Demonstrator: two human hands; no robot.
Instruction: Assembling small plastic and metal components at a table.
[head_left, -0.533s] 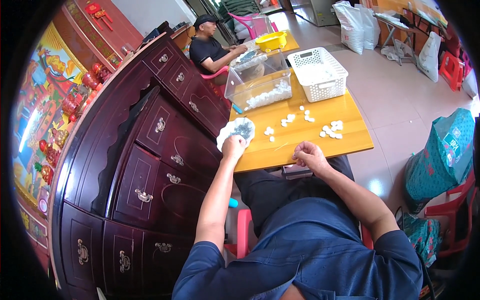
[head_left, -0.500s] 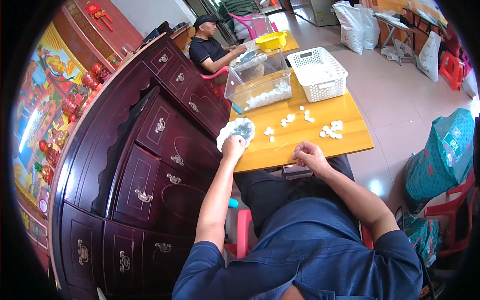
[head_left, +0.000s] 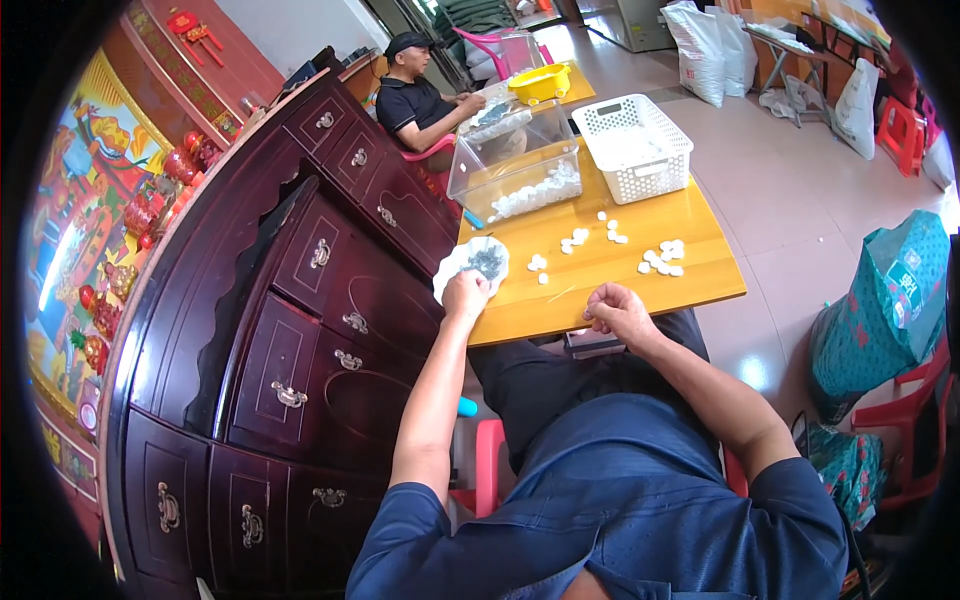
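Just left of the frame's centre, a scalloped white dish point(head_left: 502, 262) of dark bits point(head_left: 488, 261) lies directly beyond the nearer left hand point(head_left: 467, 293), its grip hidden; right of centre, the right hand point(head_left: 617, 308) presses thumb to fingers, contents unclear.

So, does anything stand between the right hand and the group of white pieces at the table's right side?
Nothing visible does: only yellow tabletop lies between the right hand and those white pieces.
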